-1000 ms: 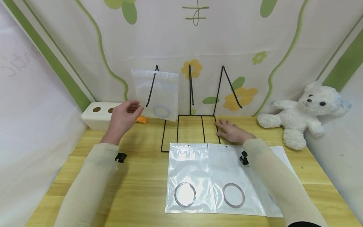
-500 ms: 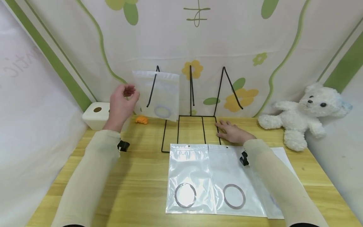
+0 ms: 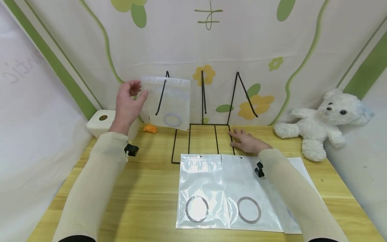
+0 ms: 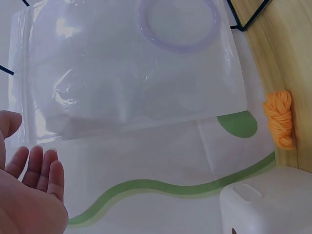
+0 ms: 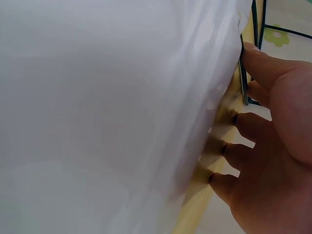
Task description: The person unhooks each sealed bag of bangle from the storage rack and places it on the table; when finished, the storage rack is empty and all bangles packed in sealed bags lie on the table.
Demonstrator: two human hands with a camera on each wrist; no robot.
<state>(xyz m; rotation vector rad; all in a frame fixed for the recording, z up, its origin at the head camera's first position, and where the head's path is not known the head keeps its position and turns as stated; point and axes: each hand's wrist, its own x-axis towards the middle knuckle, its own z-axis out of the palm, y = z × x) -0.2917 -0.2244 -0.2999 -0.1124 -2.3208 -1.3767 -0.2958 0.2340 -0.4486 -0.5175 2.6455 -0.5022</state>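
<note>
A clear zip bag (image 3: 178, 101) with a pale purple ring inside hangs from the left hook of a black wire rack (image 3: 216, 137). My left hand (image 3: 128, 104) is raised beside the bag's upper left edge, its fingers loosely bent and empty. In the left wrist view, the fingertips are just off the bag's zip-strip corner. Spread over the right side of the rack's base is my right hand (image 3: 248, 143), its fingers touching the wire. Two flat zip bags, one left (image 3: 202, 178) and one middle (image 3: 239, 178), each show a ring. Another bag (image 3: 297, 166) lies partly under the right sleeve.
The rack's middle hook (image 3: 204, 94) and right hook (image 3: 248, 97) carry nothing. A white box with round holes (image 3: 99, 122) stands behind the left forearm, beside an orange yarn bundle (image 3: 150, 128). At the right sits a white teddy bear (image 3: 317, 124). A patterned cloth (image 3: 169, 43) backs the table.
My left hand has moved up along the left side of the hanging bag, from its lower part to near its top. The right hand has stayed on the rack's base.
</note>
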